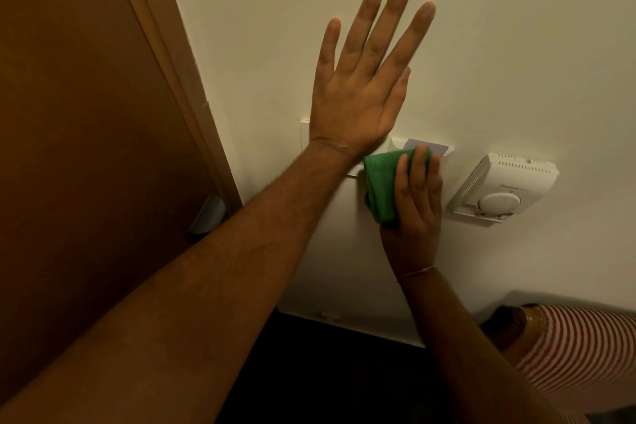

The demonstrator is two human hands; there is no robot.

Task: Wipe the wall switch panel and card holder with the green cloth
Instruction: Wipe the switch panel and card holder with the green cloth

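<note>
Mid-wipe, as far as one frame shows. Right hand (414,203) is clamped on the folded green cloth (382,188), fingers wrapped over it, pressing it flat against the card holder (444,152) on the wall (516,45). Cloth sits at about 5 o'clock from the left hand (358,93) and at 9 o'clock from the white thermostat (502,188), which is near but apart from it.

Left hand is spread wide, fingers apart, holding nothing, palm flat to the wall just above the plates. Its wrist covers most of the switch panel (304,136); only a pale corner shows at 7 o'clock from the palm.

Progress, judged: card holder is being wiped now, likely partway. Cannot tell whether the switch panel is done, since it is hidden under the wrist and no wet or clean mark is visible. Treat the panel as possibly left.

Containers: card holder slot has a greyish card (428,145) standing in it, top edge showing just above the cloth. How deep it sits is hidden.

Brown door (86,113) runs along 9 o'clock, untouched.
</note>
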